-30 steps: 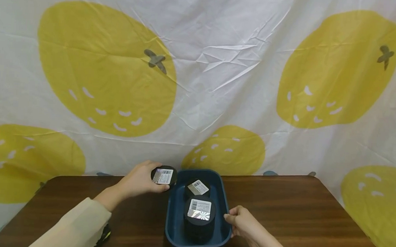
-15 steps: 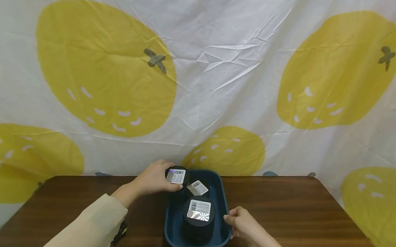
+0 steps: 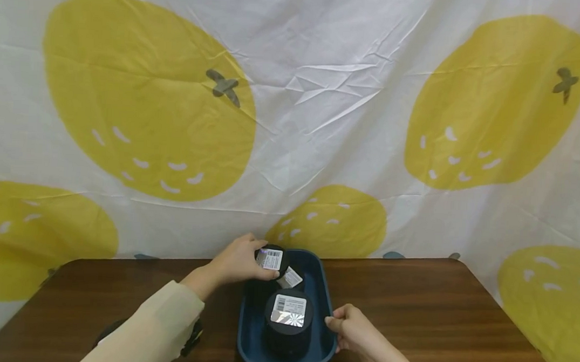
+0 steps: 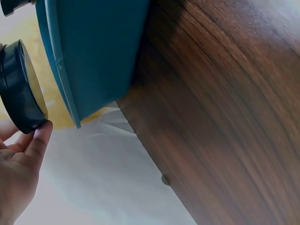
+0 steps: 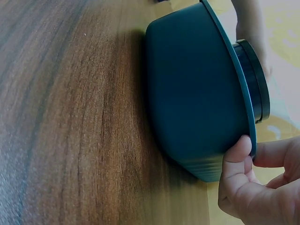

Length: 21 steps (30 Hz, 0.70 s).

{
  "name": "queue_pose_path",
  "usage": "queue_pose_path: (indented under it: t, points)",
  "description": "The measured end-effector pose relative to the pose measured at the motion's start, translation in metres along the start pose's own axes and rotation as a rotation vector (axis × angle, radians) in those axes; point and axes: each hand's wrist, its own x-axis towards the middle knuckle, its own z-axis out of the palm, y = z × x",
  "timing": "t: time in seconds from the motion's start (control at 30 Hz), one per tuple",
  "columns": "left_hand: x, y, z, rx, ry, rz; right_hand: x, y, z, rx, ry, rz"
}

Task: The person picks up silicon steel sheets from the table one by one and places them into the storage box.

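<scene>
My left hand (image 3: 235,262) grips a black round jar (image 3: 271,259) with a white barcode label, holding it over the far left part of a blue plastic tub (image 3: 329,326). In the left wrist view the jar (image 4: 16,89) is tilted on edge above the tub's rim, fingertips at its side. Inside the tub, another labelled jar (image 3: 291,279) is partly covered by the held one. A taller black jar or stack (image 3: 288,321) stands nearer, its label facing up. My right hand (image 3: 353,332) pinches the tub's right rim between thumb and fingers, seen closely in the right wrist view.
The tub stands on a dark brown wooden table (image 3: 411,305). Behind the table hangs a white cloth (image 3: 330,150) with yellow fruit prints. A black thing with a yellow mark (image 3: 194,336) and another dark thing (image 3: 105,332) are partly hidden by my left sleeve.
My left hand has carried the jar rightward, from beside the tub's far left side to over its inside. The right hand keeps its hold on the rim.
</scene>
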Motion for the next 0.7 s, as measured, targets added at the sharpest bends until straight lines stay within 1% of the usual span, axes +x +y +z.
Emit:
queue_pose_path:
  t: [0.17, 0.3, 0.53, 0.7]
  points:
    - [0.003, 0.002, 0.005, 0.019, -0.025, 0.004, 0.0, 0.001, 0.001, 0.009, -0.003, 0.003]
    - [0.005, 0.006, 0.009, 0.02, -0.032, 0.0, 0.0, 0.001, 0.001, 0.005, 0.002, 0.002]
    - [0.013, 0.01, 0.018, 0.016, -0.047, -0.006, -0.001, -0.002, 0.002, 0.025, -0.005, 0.019]
    - [0.018, 0.012, 0.024, 0.016, -0.069, 0.009, -0.001, -0.003, 0.001, 0.021, 0.004, 0.027]
